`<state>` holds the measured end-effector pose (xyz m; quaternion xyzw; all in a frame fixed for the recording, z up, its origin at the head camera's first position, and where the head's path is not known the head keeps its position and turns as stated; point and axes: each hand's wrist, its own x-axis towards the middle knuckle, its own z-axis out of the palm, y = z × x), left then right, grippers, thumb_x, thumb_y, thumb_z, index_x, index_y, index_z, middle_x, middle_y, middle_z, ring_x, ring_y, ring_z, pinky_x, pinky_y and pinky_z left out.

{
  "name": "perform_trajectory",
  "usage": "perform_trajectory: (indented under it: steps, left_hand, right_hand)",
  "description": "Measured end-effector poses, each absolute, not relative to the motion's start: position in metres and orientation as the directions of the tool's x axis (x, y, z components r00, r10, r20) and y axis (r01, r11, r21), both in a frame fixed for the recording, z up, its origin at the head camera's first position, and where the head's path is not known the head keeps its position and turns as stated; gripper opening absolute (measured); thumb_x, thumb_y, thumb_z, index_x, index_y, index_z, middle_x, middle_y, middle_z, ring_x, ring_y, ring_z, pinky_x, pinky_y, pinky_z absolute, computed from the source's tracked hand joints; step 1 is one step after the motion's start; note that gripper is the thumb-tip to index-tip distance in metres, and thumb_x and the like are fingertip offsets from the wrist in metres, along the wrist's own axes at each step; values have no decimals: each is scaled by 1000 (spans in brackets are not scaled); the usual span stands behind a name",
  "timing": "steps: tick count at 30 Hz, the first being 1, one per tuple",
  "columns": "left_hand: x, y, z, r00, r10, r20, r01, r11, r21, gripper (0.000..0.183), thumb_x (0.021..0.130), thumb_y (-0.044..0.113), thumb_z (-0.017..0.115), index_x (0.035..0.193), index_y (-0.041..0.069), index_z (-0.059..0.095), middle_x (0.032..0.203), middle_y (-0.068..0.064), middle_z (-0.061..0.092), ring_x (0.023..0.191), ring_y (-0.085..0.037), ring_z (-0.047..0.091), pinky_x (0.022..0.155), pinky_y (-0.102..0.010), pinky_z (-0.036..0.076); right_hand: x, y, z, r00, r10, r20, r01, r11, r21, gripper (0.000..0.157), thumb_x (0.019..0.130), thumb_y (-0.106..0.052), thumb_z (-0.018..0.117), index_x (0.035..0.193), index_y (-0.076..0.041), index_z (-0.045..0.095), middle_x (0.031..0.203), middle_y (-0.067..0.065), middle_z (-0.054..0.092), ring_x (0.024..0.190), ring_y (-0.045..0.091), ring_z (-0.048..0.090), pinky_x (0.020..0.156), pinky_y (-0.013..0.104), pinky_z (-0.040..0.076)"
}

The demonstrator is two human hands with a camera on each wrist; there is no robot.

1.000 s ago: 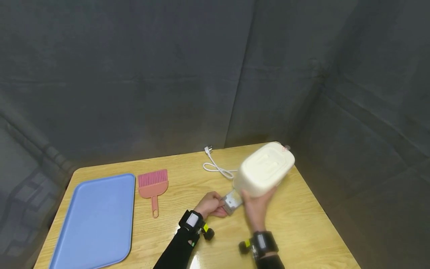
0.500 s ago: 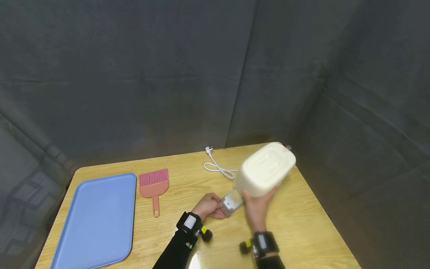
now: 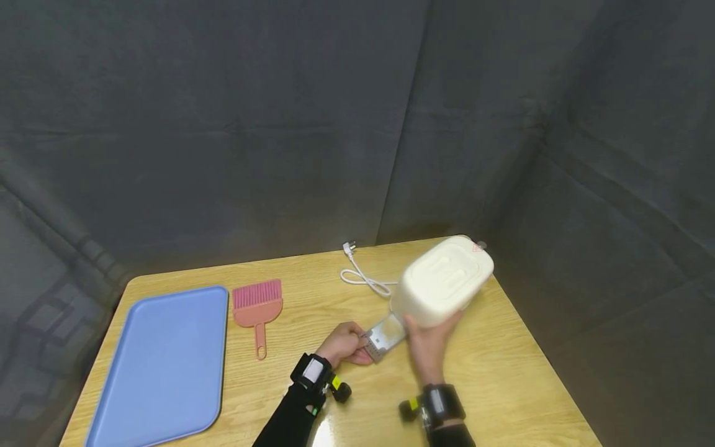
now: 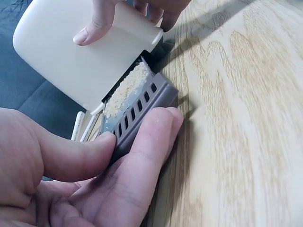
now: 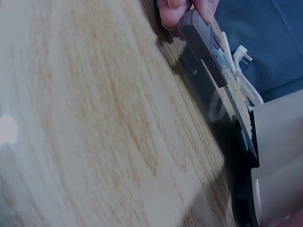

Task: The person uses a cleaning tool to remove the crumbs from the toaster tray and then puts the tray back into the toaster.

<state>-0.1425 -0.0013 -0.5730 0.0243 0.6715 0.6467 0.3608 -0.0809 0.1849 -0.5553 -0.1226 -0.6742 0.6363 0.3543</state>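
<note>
My left hand (image 3: pixel 346 343) pinches the grey slotted end of a crumb tray (image 4: pixel 142 111), thumb on top and fingers below. Pale crumbs (image 4: pixel 127 89) cover the tray's surface. The tray's other end is still inside a cream toaster (image 3: pixel 441 279), which stands tilted at the right of the table. My right hand (image 3: pixel 429 347) grips the toaster's near side; in the left wrist view its thumb lies on the cream wall and its other fingers curl round the edge. In the right wrist view, the tray (image 5: pixel 208 47) sticks out of the toaster's dark opening, close over the table.
A white power cord with a plug (image 3: pixel 357 273) lies behind the toaster. To the left are a pink brush-and-dustpan set (image 3: pixel 257 313) and a blue tray (image 3: pixel 159 366) on the wooden table (image 3: pixel 313 292). Dark cloth (image 3: pixel 268 124) hangs behind and at the sides.
My left hand has drawn the crumb tray a little further out of the toaster, towards the lower left. My right hand and the toaster stay nearly still.
</note>
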Motion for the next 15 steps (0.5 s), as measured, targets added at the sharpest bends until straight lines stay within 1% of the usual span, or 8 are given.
perform_trajectory:
  steps: [8, 15]
  left_hand:
    - [-140, -9, -576, -746, 499, -441, -427, 151, 892, 12, 95, -8, 55, 107, -9, 52, 85, -26, 67, 64, -31, 72, 63, -42, 61]
    - [-139, -17, -575, -741, 501, -448, -427, 164, 889, 11, 95, -7, 55, 106, -9, 53, 86, -25, 68, 63, -29, 72, 64, -41, 61]
  right_hand:
    - [-79, 184, -555, -725, 621, 297, -267, 143, -953, 127, 74, 15, 80, 161, -38, 4, 149, -2, 45, 123, 22, 57, 104, 36, 48]
    - [-79, 184, -555, -736, 621, 269, -254, 116, -960, 126, 75, 12, 81, 160, -40, 3, 148, -1, 46, 124, 24, 57, 103, 36, 49]
